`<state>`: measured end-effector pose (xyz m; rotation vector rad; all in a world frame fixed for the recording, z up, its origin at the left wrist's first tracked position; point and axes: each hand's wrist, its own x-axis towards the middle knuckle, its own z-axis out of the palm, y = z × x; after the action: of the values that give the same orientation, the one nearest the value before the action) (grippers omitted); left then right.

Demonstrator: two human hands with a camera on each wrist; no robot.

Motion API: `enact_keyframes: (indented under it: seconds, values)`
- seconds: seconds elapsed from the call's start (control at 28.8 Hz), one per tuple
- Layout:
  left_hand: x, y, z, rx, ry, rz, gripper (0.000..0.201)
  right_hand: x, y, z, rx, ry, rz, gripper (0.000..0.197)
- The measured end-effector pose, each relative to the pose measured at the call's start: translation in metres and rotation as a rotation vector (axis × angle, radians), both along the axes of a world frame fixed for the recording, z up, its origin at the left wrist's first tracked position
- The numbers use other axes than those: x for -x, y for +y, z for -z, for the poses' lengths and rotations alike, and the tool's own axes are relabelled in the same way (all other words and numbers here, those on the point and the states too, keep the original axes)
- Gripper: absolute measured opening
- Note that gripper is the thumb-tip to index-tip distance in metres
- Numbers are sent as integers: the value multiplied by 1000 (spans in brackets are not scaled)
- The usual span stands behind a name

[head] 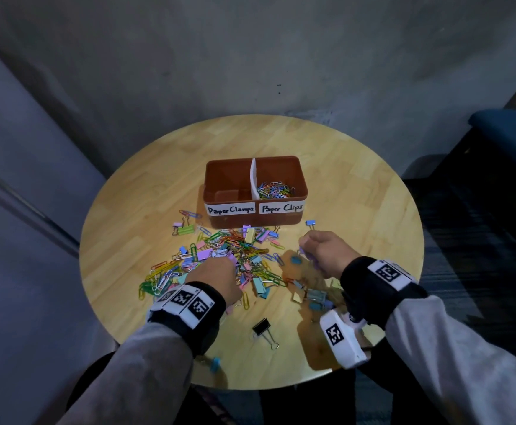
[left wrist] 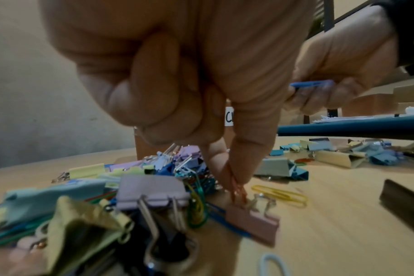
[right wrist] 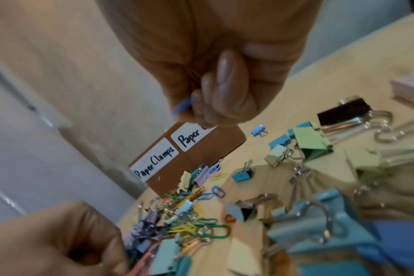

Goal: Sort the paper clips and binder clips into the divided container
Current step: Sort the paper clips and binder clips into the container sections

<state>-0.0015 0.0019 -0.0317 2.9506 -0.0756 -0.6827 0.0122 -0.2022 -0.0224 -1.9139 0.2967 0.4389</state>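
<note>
Left hand [head: 217, 279] pinches orange paper clip [left wrist: 238, 190]; right hand [head: 327, 251] grips blue clip [left wrist: 311, 84].

Container [head: 252, 222] front labels: "Paper Clamps" left, "Paper Clips" right.

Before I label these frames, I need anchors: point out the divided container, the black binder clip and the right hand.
divided container [head: 283, 218]: head view, bare front wall under the labels.
black binder clip [head: 261, 326]: head view, its black body.
right hand [head: 327, 250]: head view, back of the hand.
</note>
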Motion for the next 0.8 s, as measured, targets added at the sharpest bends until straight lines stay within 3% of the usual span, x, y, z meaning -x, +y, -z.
enact_keyframes:
  seconds: [0.07, 0.28, 0.38, 0.59, 0.69, 0.8]
  values:
    - [2, 3, 1, 151, -5, -78, 23, 2, -3, -2, -231, 98, 70, 29]
    - [0, 5, 0, 883, -26, -403, 28, 11, -8, -4, -829, 269, 140, 26]
    - [4, 0, -5, 1199, 58, -624, 31, 13, -6, -6, -938, 286, 113, 18]
    - [1, 0, -18, 1805, 65, -1015, 14, 6, 0, 3, -940, 399, 282, 42]
    - [-2, 1, -17, 1816, 65, -1071, 13, 4, 4, 2, -840, 432, 368, 29]
    - [-5, -4, -15, 1630, 54, -1031, 27, 0, 8, 3, -762, 439, 353, 30]
